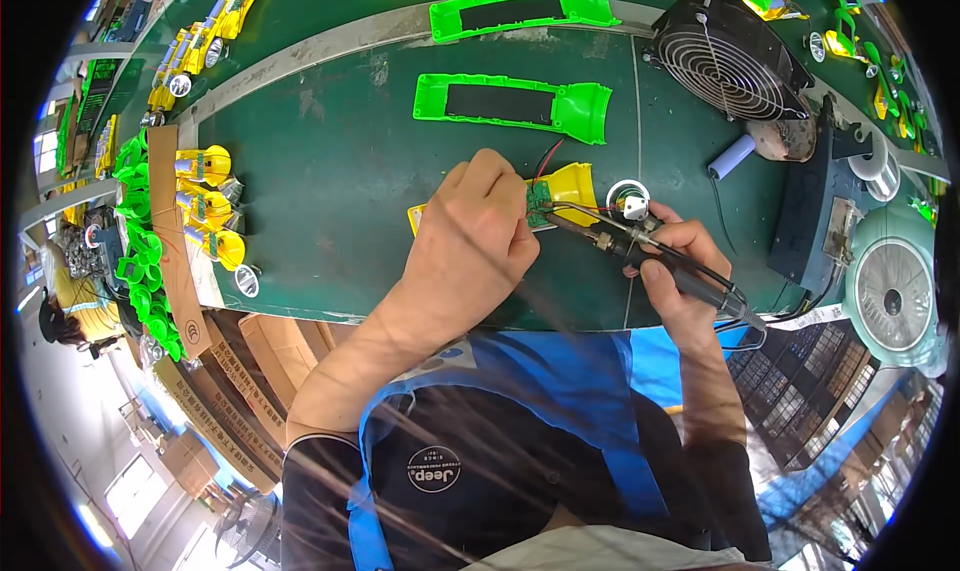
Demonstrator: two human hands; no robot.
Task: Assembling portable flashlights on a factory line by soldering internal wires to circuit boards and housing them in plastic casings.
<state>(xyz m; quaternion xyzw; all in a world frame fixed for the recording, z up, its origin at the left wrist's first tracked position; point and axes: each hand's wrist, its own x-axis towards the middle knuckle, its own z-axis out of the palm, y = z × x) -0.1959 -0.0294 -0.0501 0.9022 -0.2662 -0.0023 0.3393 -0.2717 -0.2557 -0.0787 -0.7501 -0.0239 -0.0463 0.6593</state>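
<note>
Bright, fairly even light covers the green workbench [320, 221]; a window [139, 486] at lower left glares nearly white. Fisheye distortion bends edges toward the black rim (dark, out-of-focus streaking crosses the lower half).

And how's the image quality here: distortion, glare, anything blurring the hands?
Head view: the grey table strip bends into an arc under fisheye distortion; head view: the window at lower left is washed out white; head view: dark, out-of-focus streaks cross the left hand and blue apron.
</note>
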